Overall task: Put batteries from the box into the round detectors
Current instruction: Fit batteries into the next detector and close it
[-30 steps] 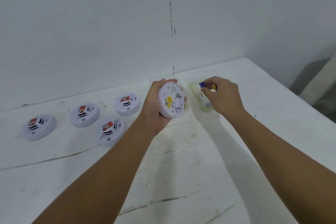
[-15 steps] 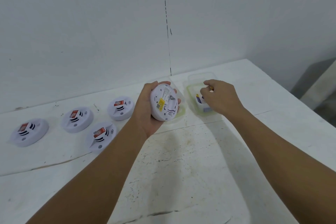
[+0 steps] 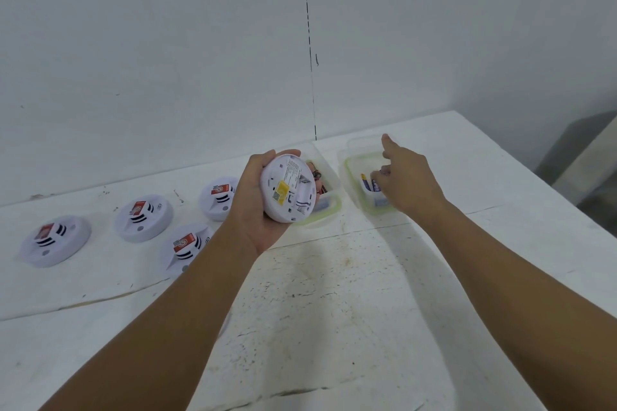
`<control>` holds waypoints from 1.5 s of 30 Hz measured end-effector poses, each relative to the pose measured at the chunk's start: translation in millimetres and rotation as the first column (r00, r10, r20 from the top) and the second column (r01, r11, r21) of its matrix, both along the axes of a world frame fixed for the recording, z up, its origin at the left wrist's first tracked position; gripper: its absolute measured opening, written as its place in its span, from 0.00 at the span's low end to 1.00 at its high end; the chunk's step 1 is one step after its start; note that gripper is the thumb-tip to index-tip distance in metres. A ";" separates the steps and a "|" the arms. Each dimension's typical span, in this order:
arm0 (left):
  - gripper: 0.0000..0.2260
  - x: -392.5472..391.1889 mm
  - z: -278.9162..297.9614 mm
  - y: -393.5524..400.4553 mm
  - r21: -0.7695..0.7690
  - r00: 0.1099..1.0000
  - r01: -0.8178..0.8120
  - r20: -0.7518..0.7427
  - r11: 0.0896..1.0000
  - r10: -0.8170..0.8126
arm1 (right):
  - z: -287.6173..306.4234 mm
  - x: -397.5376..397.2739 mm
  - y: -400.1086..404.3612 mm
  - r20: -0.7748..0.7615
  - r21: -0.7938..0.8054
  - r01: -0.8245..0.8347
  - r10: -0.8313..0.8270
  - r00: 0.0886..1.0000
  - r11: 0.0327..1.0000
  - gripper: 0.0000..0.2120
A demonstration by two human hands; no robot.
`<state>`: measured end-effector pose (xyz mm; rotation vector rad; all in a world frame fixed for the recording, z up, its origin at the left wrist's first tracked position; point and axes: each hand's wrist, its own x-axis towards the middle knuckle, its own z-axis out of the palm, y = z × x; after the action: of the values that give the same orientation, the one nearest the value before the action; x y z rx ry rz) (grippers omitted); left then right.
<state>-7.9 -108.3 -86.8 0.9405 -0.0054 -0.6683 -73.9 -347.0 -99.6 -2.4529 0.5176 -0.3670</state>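
My left hand (image 3: 255,210) grips a round white detector (image 3: 287,188) and holds it above the table with its labelled back facing me. My right hand (image 3: 409,177) is over a clear box with a green rim (image 3: 347,167) at the back of the table. Its index finger is stretched out, and the other fingers curl down onto blue batteries (image 3: 372,183) standing in the box. Whether those fingers pinch a battery is hidden. Several more white detectors lie face up on the left, among them one at the far left (image 3: 55,240) and one nearer the middle (image 3: 143,217).
A second clear green-rimmed box (image 3: 329,210) sits partly behind the held detector, with reddish batteries (image 3: 315,173) in it. The white wall rises just behind the boxes. The table's right edge (image 3: 534,177) drops off near my right hand.
My right hand held a blue battery above the box, then came down into the box; its index finger now points outward. My left hand with the detector stayed almost still.
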 end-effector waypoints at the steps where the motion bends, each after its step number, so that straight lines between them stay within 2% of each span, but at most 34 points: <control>1: 0.16 0.2 -0.4 1.0 0.004 1.000 -0.005 -0.005 1.000 0.005 | -0.3 -0.5 1.6 0.035 0.009 -0.004 0.003 0.999 1.000 0.28; 3: 0.17 2.2 -2.3 4.3 0.009 1.000 -0.011 -0.007 1.000 0.011 | -0.7 -1.7 7.2 0.101 0.008 -0.006 0.005 0.995 1.000 0.23; 6: 0.16 3.1 -2.6 10.5 0.001 1.000 -0.016 -0.002 1.000 0.016 | -2.5 -1.3 18.2 0.199 -0.001 -0.005 0.005 0.980 1.000 0.21; 12: 0.17 4.7 -4.5 27.9 -0.017 0.998 -0.065 -0.024 0.998 0.065 | -2.4 4.7 52.6 0.254 -0.049 -0.144 0.152 0.955 0.988 0.14; 16: 0.17 5.7 -6.9 36.8 -0.012 0.992 -0.111 -0.062 0.994 0.110 | -1.0 16.8 64.8 0.165 -0.100 -0.195 0.210 0.964 0.976 0.10; 23: 0.18 12.0 -12.6 49.5 0.029 0.986 -0.136 -0.095 0.990 0.138 | 8.1 43.7 67.2 -0.039 -0.114 -0.245 0.242 0.969 0.963 0.09; 30: 0.19 16.5 -11.8 57.1 0.051 0.985 -0.133 -0.105 0.990 0.138 | 13.5 75.6 84.7 -0.287 -0.103 -0.378 0.336 0.897 0.920 0.11; 33: 0.20 17.2 -9.8 58.4 0.044 0.984 -0.134 -0.108 0.990 0.138 | 12.3 83.3 89.5 -0.411 -0.161 -0.436 0.341 0.845 0.885 0.10; 35: 0.21 17.1 -8.2 58.7 0.043 0.985 -0.129 -0.111 0.991 0.133 | 13.6 87.3 90.9 -0.446 -0.204 -0.441 0.318 0.836 0.874 0.10; 40: 0.21 17.2 -7.0 58.1 0.054 0.984 -0.124 -0.123 0.991 0.130 | 17.2 92.3 87.2 -0.447 -0.282 -0.457 0.306 0.841 0.844 0.17; 42: 0.20 17.9 -7.9 57.7 0.058 0.983 -0.124 -0.128 0.991 0.131 | 19.5 92.3 82.7 -0.452 -0.284 -0.467 0.312 0.835 0.838 0.16; 45: 0.19 18.5 -10.8 57.1 0.071 0.981 -0.130 -0.133 0.989 0.139 | 25.7 90.3 79.1 -0.531 -0.346 -0.532 0.306 0.790 0.773 0.16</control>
<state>10.6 -51.2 -97.6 0.9439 0.2010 -0.6094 16.4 -267.8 -73.9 -3.0591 0.0010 0.3252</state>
